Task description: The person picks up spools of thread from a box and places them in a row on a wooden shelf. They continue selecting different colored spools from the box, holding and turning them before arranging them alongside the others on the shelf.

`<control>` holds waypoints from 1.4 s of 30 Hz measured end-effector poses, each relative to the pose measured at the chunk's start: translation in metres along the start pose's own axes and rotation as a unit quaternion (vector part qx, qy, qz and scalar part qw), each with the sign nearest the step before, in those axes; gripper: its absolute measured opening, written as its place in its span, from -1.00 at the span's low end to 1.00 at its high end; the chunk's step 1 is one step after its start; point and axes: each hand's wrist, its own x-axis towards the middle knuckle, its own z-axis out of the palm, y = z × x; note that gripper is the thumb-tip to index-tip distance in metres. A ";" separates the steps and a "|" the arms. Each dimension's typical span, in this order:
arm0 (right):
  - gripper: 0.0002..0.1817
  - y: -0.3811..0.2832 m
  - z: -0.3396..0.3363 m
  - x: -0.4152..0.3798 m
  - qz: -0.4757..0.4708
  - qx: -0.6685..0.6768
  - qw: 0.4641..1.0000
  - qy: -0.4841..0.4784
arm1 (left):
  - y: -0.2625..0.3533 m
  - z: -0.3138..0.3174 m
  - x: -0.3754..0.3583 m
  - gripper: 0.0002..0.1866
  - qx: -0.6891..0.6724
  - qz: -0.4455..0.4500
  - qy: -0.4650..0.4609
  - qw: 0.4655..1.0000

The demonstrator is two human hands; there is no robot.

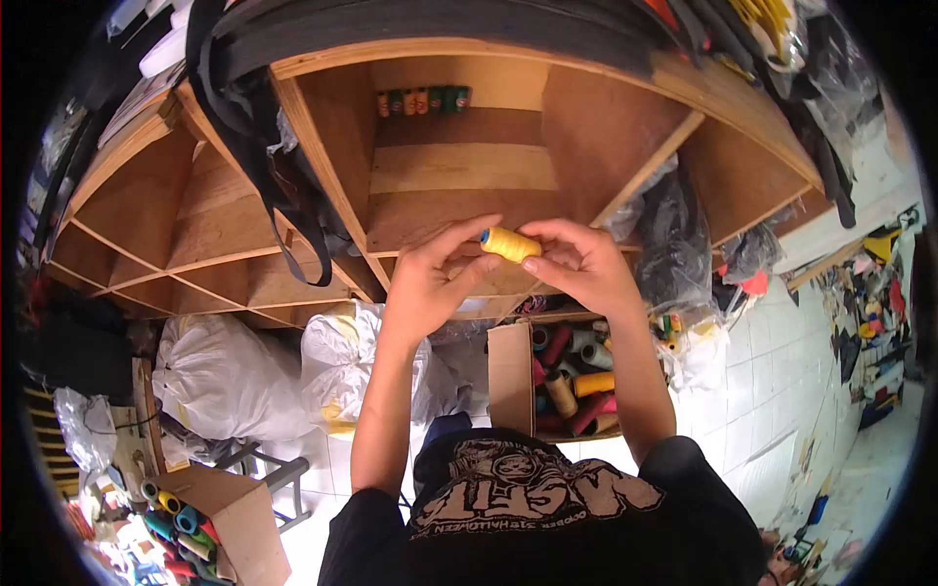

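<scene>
Both hands' grips close on a yellow thread spool (510,244): left hand (430,283) at its eight o'clock, right hand (583,266) at four; wooden shelf (459,166) at twelve.

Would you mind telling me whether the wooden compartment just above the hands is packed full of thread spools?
No, the wooden compartment holds only a short row of small spools at its back, and the rest is bare wood.

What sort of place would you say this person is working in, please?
Probably a sewing or textile workshop storeroom. Both hands hold a yellow thread spool before wooden shelving with a row of small spools, and a cardboard box of thread cones stands on the floor.
</scene>
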 end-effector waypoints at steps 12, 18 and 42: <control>-0.79 -0.030 0.015 -0.035 -0.277 -0.326 0.885 0.184 | 0.024 0.032 -0.021 -0.66 -0.049 -0.031 0.051 0.997; -0.85 -0.033 0.016 -0.040 -0.270 -0.340 0.879 0.197 | 0.022 0.035 -0.023 -0.70 -0.005 -0.013 0.063 0.998; -0.80 -0.013 0.024 -0.040 -0.076 -0.023 0.996 0.051 | 0.024 0.028 -0.034 -0.66 -0.143 0.061 0.045 0.987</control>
